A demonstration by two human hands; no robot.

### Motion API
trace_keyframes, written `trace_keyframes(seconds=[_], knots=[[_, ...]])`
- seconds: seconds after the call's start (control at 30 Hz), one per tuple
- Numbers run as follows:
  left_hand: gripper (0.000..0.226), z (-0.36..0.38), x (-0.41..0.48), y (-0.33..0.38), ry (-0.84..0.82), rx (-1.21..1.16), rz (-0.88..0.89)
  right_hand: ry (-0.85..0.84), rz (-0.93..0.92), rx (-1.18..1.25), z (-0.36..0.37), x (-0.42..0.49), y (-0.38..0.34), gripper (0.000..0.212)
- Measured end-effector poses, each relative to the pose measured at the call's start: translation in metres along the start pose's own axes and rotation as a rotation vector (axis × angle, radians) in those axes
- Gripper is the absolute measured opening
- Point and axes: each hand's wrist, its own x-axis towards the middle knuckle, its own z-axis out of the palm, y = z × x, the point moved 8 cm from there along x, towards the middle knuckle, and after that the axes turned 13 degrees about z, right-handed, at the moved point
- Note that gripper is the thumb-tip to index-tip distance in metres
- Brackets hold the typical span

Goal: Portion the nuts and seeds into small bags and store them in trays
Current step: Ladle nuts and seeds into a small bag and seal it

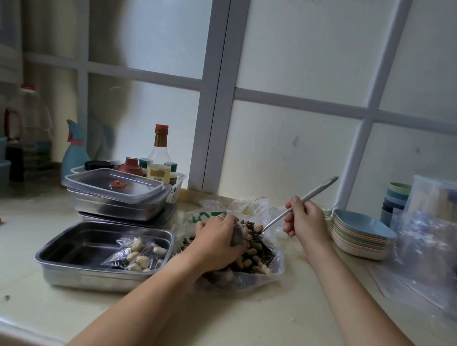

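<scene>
2 bare hands meet over a large clear bag point(265, 268) of peanuts and dark seeds, which lies open on the pale counter point(41, 308) at centre frame in the head view. The left hand point(218, 238) curls its fingers round a small bag point(239, 236), dark with seeds, held right on top of the heap. The right hand point(305, 222), right of centre, grips the handle of a long metal spoon point(300, 202) in a closed fist. The spoon slants down to the left, and its bowl sits among the nuts beside the small bag. Just left of the large bag stands an open steel tray point(55, 251), and 1 filled bag point(138, 253) of peanuts and seeds lies in its right half. Behind it, a stack of lidded steel trays point(115, 206) rests near a red-capped bottle point(159, 144). At right, a stack of coloured dishes point(360, 238) sits beside loose clear plastic bags point(432, 242).
</scene>
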Motion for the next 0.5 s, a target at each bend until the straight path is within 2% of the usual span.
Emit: trace_keyframes(seconds=[0.07, 0.13, 0.3, 0.5], knots=[[0.07, 0.001, 0.0, 0.001, -0.023, -0.004, 0.0, 0.02, -0.017, -0.003, -0.001, -0.001, -0.003, 0.03], [0.074, -0.001, 0.001, 0.002, 0.004, -0.022, 0.001, 0.038, -0.029, -0.002, -0.002, -0.003, -0.007, 0.03], [0.064, -0.007, 0.004, -0.003, 0.142, -0.066, -0.007, 0.059, -0.082, -0.014, -0.002, -0.009, -0.017, 0.029], [0.055, -0.003, 0.005, -0.005, 0.132, -0.082, -0.021, 0.071, -0.238, -0.112, 0.004, -0.022, -0.038, 0.025]])
